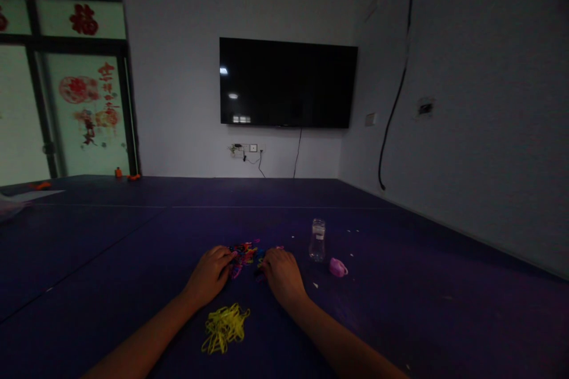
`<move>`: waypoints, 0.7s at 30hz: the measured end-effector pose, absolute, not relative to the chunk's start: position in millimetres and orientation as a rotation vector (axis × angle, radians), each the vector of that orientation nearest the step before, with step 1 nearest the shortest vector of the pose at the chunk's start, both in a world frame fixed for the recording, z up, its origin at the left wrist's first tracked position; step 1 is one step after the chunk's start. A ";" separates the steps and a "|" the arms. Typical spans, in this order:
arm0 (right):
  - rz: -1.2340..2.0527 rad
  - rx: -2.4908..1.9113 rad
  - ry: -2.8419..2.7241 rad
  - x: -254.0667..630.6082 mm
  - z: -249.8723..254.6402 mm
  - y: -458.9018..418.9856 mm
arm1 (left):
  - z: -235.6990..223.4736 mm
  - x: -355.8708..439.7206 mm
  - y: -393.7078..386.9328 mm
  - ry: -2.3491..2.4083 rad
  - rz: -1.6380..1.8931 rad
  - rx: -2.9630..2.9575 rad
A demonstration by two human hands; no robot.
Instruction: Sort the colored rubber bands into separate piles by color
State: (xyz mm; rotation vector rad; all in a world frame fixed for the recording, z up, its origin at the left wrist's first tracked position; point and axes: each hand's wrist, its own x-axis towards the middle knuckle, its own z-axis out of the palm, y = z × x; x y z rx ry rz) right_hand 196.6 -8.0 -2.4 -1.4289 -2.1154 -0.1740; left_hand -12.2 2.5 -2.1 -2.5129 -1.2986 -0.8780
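A loose heap of small multicoloured bands (247,253), mostly red, orange, pink and blue, lies on the purple table between my hands. My left hand (212,272) rests at the heap's left edge, fingers curved and slightly apart, fingertips touching it. On the opposite side, my right hand (281,272) curves over the heap's right edge; its fingertips are partly hidden, and a small dark piece shows by its thumb. Closer to me, between my forearms, sits a tangle of yellow rubber bands (225,327). To the right stand a clear bottle (317,243) without its lid and a pink cap (338,267).
White scraps (315,285) are scattered around the bottle on the purple tabletop (413,308). Orange objects (133,177) lie at the far left edge, near a pale sheet (33,195). A television (288,83) hangs on the wall beyond, and a black cable (393,106) runs down the right wall.
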 end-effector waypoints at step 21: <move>-0.171 -1.435 -2.118 196.5 -5.5 -6.1 | -1.5 -12.1 3.8 -1.309 -0.895 -2.483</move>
